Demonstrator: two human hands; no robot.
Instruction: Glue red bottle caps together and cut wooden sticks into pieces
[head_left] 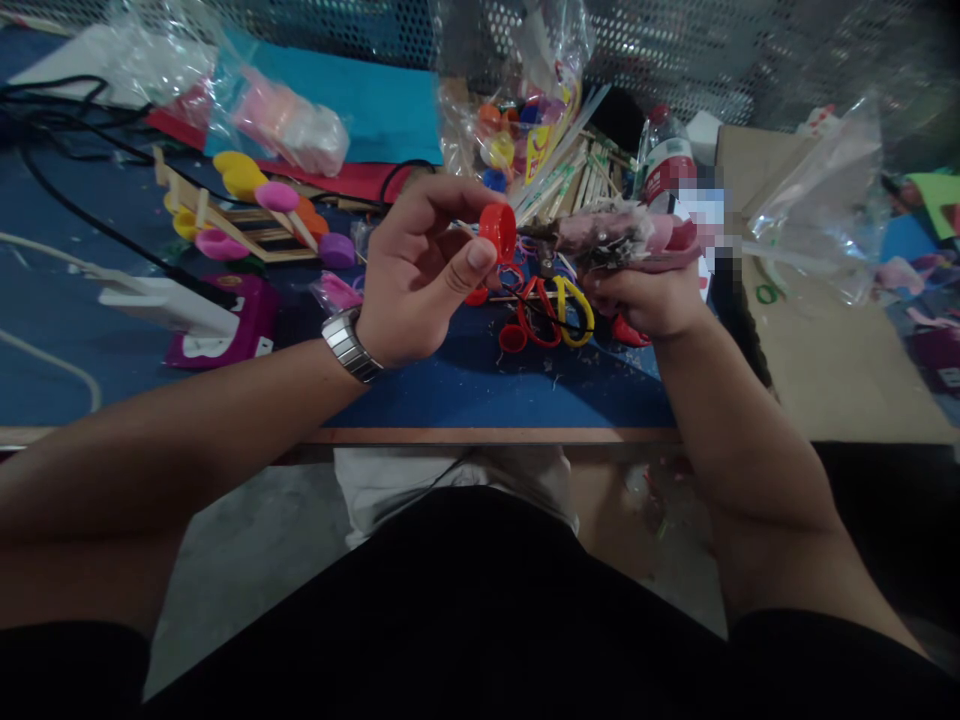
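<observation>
Between the thumb and fingers of my left hand [424, 275] is a red plastic bottle cap [498, 232], held up above the table. My right hand [649, 297] is wrapped around a pink glue gun [611, 235] covered with whitish residue. The gun's nozzle points left at the cap, with a small gap between them. Beneath the hands lie scissors with yellow [576, 312] and red handles, and another small red cap [513, 338]. A model of wooden sticks [255, 225] with coloured caps and spoon-like pieces stands left of my left hand.
A purple power strip [225, 325] with a white plug [176, 305] and black cables sits at the left. Behind are wooden sticks [589, 175], a plastic bag of coloured balls [499, 135] and a red-labelled bottle [667, 160]. Cardboard [832, 360] lies at the right.
</observation>
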